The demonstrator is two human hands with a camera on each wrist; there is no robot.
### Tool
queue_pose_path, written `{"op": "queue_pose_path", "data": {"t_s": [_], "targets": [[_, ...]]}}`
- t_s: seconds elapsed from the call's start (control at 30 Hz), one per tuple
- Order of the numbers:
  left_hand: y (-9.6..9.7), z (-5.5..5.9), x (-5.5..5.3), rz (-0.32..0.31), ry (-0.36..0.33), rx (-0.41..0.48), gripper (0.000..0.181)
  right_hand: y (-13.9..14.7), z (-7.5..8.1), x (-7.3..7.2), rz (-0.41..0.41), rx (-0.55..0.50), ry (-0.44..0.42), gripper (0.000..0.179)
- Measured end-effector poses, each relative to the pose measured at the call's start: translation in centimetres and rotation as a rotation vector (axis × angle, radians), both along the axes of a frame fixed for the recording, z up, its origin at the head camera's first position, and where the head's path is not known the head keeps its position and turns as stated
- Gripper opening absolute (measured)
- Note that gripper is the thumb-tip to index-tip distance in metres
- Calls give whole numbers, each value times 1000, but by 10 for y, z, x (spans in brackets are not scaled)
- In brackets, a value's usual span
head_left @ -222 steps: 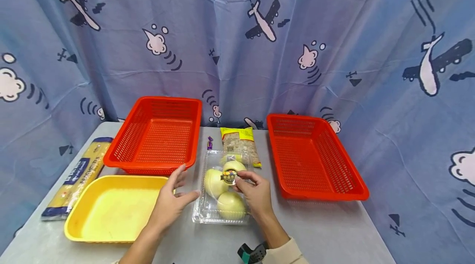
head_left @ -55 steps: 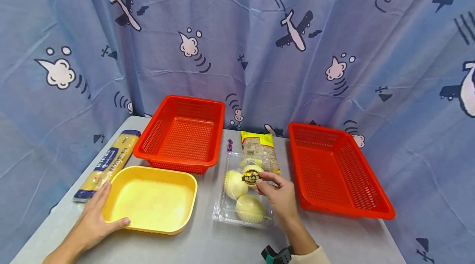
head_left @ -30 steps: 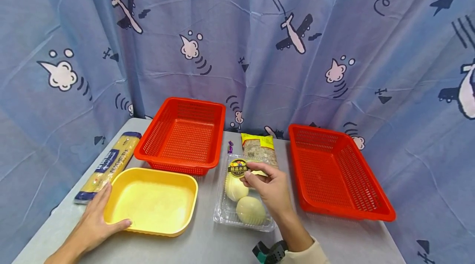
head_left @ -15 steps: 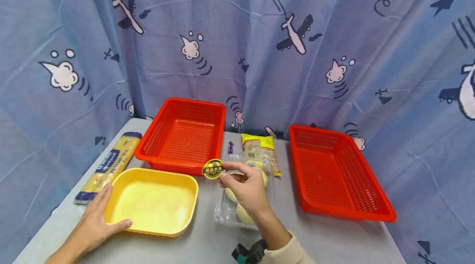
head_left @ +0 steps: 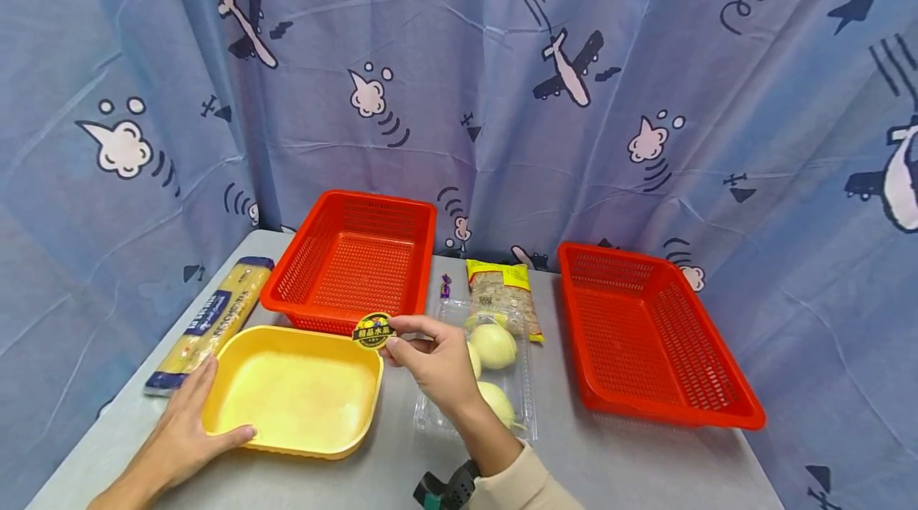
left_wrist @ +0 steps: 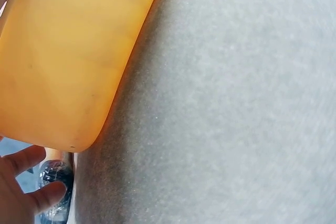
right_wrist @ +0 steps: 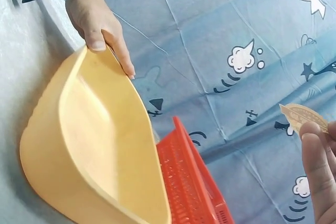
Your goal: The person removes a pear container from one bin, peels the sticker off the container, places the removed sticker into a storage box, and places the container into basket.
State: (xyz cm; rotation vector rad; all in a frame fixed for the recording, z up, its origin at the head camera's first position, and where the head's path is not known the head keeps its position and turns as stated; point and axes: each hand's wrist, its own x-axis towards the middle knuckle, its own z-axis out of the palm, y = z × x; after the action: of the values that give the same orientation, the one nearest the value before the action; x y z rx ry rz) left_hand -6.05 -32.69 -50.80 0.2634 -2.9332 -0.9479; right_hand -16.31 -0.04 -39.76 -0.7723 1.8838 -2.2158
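A blue-violet cloth curtain (head_left: 402, 135), creased in long folds and printed with aeroplanes and clouds, hangs beyond the fingers of the left hand (head_left: 172, 434) and the right hand (head_left: 433, 358). Beneath the fingers spreads a pale grey tabletop (head_left: 631, 462), matt and finely mottled. Well to the right of the right fingers sits the right basket (head_left: 617, 335), red perforated plastic, rectangular and flared; the left basket (head_left: 351, 263), of similar lattice, stands just beyond the right fingertips. The yellow tub (head_left: 294, 390), smooth plastic with rounded corners, lies between both sets of fingers. A thin clear box (head_left: 430, 418) with a ribbed edge lies right of the right fingers, partly hidden by that hand. A long, flat noodle pack (head_left: 215, 319) in shiny film reaches past the left fingertips. Beyond the box from the right fingers lies a yellow-topped bag (head_left: 498, 291) with grainy brown contents.

The left fingers are apart and fairly straight along the tub's outer side, thumb at its near rim. Smooth, globe-like fruits (head_left: 493, 347) fill the box. The right thumb and index finger are clamped on a thin, round black-and-gold label (head_left: 373, 331), raised near the tub's far right corner. A purple twist-wrapped candy (head_left: 445, 285) lies beyond the right fingers.
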Motion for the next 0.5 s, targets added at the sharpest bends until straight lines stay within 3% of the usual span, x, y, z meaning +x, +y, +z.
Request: {"op": "queue_pose_path", "data": {"t_s": [0.5], "targets": [[1, -2, 2, -3, 21, 5, 125, -32, -24, -2, 36, 5, -33, 23]]}}
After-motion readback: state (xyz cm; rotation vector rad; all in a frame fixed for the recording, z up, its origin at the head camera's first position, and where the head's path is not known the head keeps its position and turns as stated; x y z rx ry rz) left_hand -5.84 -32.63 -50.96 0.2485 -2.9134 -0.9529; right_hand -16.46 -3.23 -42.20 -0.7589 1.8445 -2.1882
